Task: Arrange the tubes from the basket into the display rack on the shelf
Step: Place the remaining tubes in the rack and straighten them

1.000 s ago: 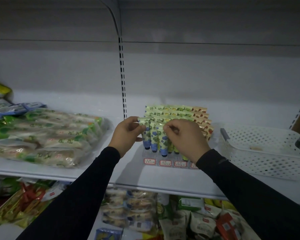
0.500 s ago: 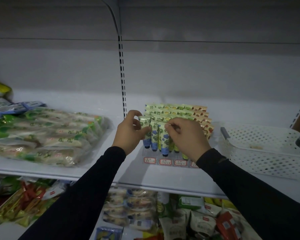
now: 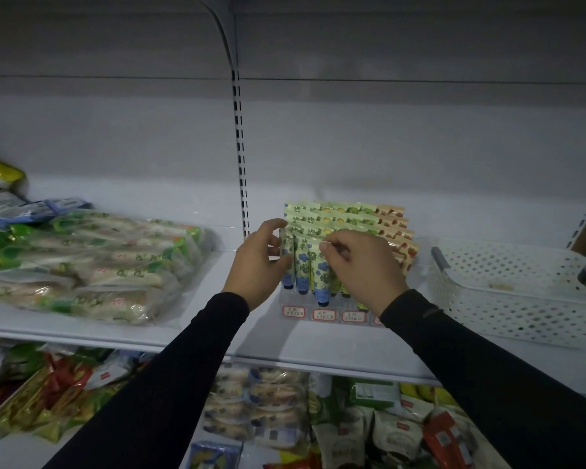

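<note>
**Both hands at front row of tube rack**

Left hand: fingers curled, thumb side against the leftmost front tube. Looks like contact at the tube's edge, but can't tell if the grip actually closes on it.

Right hand: narrow grip, thumb and forefinger pinching the top edge of a blue-flowered tube in the front row. That tube stands upright, cap down.

Display rack: on the white shelf, tubes in stepped rows, green at left, orange at right. Red-bordered labels along the front edge.

White perforated basket: on the same shelf, just right of the rack. Contents not discernible.

Bagged goods at left.
</note>
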### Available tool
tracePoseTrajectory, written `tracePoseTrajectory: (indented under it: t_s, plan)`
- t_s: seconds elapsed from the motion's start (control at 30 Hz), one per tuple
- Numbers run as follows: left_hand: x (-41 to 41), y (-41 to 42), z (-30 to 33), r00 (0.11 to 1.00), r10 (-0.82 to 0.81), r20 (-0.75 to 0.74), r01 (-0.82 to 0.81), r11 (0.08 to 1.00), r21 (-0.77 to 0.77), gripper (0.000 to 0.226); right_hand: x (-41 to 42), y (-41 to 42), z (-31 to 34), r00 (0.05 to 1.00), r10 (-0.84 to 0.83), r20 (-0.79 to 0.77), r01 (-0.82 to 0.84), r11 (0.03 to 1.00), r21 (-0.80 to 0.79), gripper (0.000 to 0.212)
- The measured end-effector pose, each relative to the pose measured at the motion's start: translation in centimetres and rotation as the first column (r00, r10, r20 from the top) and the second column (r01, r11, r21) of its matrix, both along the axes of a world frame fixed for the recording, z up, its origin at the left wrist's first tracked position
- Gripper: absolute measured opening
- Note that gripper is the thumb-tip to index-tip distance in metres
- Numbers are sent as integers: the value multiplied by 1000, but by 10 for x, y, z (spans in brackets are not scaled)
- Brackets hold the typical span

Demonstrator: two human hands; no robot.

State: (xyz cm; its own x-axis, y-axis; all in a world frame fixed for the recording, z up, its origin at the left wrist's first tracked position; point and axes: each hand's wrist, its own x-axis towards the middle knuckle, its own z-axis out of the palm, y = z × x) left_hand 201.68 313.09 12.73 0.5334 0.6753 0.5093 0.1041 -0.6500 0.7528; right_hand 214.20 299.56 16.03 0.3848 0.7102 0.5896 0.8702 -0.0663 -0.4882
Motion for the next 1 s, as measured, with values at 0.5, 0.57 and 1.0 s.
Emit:
tracePoseTrajectory:
  t_s: [0.5, 0.57, 1.0]
  plan:
    - [-2, 2, 0, 996, 31, -85, -23, 995, 95, 42, -2, 5, -2, 1000, -5, 1, 5, 1000, -22, 20]
    - [-1, 3, -2, 994, 43, -103, -30, 993, 118, 41, 0, 6, -3, 999, -2, 32, 2, 1000, -29, 23]
    - [2, 3, -7, 992, 56, -116, -41, 991, 124, 40, 4, 8, -7, 996, -15, 87, 18, 999, -37, 27]
